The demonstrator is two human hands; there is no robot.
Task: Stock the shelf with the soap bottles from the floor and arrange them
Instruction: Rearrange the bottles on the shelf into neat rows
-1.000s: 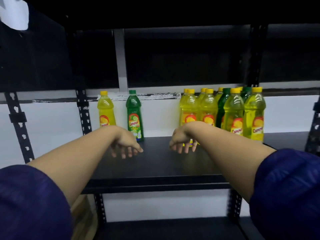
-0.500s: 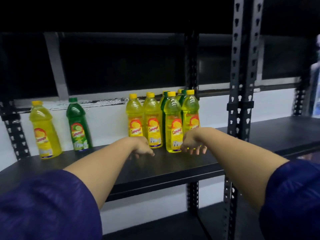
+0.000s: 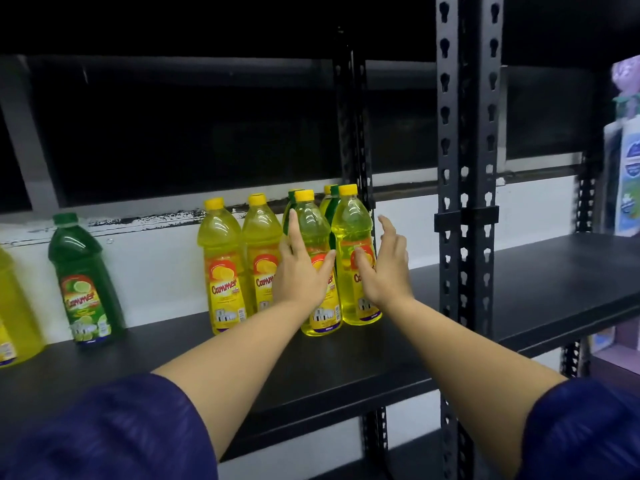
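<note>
**Hands lift from the shelf toward the cluster**

Half a second ago both hands hung low with loosely curled fingers over the black metal shelf (image 3: 346, 368). Now the left hand (image 3: 300, 271) and right hand (image 3: 382, 268) are raised, fingers straight, each grip wide and holding nothing, in front of the two nearest clear yellow plastic soap bottles (image 3: 317, 265) in the cluster at centre. Whether they touch them I cannot tell. A dark green plastic soap bottle (image 3: 83, 282) stands well apart on the left. This looks like arranging: likely a move to shift the front pair.
</note>
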